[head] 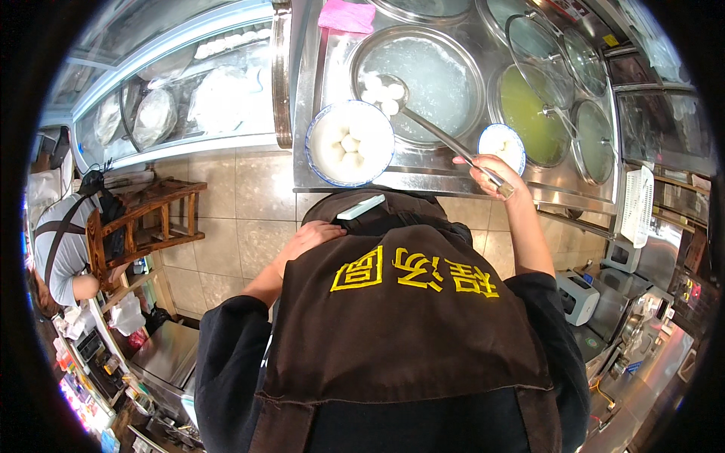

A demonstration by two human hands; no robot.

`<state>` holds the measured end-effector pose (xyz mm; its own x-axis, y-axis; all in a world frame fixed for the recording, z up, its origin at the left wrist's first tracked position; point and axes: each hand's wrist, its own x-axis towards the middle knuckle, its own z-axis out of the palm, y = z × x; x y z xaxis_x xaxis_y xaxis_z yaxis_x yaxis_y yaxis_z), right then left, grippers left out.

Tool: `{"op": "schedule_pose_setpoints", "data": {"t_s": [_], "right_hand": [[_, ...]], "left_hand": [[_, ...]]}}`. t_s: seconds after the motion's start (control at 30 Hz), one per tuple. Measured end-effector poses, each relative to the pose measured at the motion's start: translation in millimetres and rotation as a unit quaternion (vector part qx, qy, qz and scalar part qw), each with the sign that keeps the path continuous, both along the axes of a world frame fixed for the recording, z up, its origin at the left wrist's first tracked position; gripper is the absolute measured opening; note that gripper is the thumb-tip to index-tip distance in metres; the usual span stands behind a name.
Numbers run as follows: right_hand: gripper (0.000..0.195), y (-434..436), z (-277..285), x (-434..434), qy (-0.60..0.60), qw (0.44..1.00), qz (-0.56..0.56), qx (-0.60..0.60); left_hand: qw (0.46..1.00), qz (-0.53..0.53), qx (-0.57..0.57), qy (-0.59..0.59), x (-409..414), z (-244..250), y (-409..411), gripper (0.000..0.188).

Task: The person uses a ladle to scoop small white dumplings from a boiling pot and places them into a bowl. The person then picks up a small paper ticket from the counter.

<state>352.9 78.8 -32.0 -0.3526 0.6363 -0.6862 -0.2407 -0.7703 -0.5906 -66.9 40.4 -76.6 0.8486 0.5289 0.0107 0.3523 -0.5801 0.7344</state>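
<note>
My right hand [494,174] grips the metal handle of a long ladle [433,130]. The ladle's bowl holds several white glutinous rice balls [392,92] at the left rim of a round pot of cloudy liquid [439,73]. Just in front of it stands a large blue-rimmed bowl [323,161] with more white balls in pale liquid. A smaller blue-rimmed bowl [501,139] sits behind my right hand, partly covered by it. My left hand [317,235] rests against my brown apron [408,340], beside a pale flat object [361,207] at the pocket; its fingertips are partly hidden.
To the right is a pot of greenish liquid [524,113], with glass lids [541,56] raised behind it. A pink cloth [346,17] lies on the steel counter. At left are a glass-topped freezer [187,102], a wooden chair [153,221] and a bent-over person [68,249].
</note>
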Motion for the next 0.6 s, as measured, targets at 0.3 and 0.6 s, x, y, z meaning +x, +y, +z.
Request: {"op": "schedule_pose_setpoints", "data": {"t_s": [0.3,0.6], "right_hand": [[0.039,-33.3,-32.9,-6.3,0.217,0.965,-0.137,-0.058],[0.031,-40.2,-18.2,15.0,-0.013,0.994,-0.108,0.022]], "left_hand": [[0.998,-0.019,0.027,-0.053,-5.0,-5.8,1.2,0.031],[0.997,0.008,0.021,-0.067,-9.4,-4.9,-1.5,0.027]]}}
